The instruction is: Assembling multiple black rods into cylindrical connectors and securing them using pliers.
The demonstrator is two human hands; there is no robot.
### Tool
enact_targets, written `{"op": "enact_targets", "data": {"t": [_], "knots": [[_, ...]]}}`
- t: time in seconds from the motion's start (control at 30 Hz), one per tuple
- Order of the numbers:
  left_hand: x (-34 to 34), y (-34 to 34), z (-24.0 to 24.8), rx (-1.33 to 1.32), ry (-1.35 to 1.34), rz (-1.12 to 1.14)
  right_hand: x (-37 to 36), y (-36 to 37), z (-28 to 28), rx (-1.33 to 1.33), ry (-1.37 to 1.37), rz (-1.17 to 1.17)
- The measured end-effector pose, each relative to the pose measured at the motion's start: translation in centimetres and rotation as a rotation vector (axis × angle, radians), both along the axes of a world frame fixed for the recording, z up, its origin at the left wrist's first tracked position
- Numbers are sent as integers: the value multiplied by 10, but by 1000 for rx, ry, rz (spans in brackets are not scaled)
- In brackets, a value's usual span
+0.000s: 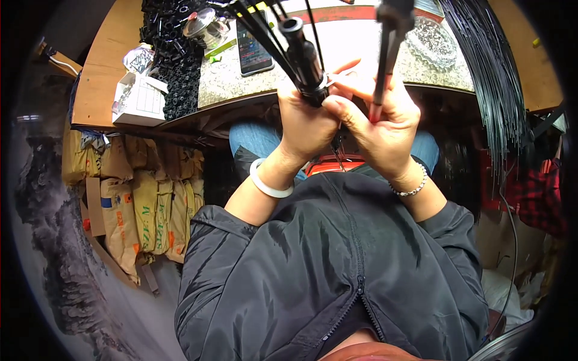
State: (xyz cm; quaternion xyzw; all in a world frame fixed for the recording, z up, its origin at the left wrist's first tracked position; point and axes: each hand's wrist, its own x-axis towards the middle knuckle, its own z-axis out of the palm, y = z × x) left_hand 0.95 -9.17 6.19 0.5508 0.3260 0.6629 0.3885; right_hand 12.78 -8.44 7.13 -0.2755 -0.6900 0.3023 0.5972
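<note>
My left hand [306, 123] is closed round the lower end of a black tubular piece, which looks like an umbrella runner [306, 63]. Its hollow, ringed end points up, and thin black ribs [262, 39] fan out past it. My right hand [385, 123] is closed on a dark tool with red handle parts, apparently pliers [385, 66], standing upright in the palm. Its thumb and forefinger meet at the runner's lower end beside my left fingers. A thin pale strand [337, 84] shows there; I cannot tell what it is.
A phone [254, 45] lies on the speckled tabletop [235, 87]. Left of it are heaped black plastic parts [182, 90], a clear container [211, 30] and a white box [141, 105]. At right stand a clear dish [432, 45] and long black rods [494, 78] overhanging the edge. Sacks [147, 210] line the lower left.
</note>
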Motion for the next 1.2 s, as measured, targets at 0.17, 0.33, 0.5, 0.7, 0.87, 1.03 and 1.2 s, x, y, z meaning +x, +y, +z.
{"op": "enact_targets", "data": {"t": [0.17,0.33,0.5,0.7,0.87,1.03,1.2], "knots": [[7,2,0,90,106,73,1,-3,-9,-39,-2,-25],[9,2,7,54,172,112,2,-9,2,12,-22,-154],[5,-5,13,-91,116,106,2,-11,6,23,-27,-96],[5,0,5,-71,22,43,1,-6,2,3,51,1],[5,1,1,-68,102,52,0,-9,6,-167,73,-14],[7,6,-3,40,92,156,7,-4,7,8,-23,-16],[5,4,6,-189,-48,167,33,-5,12,30,-241,-69]]}}
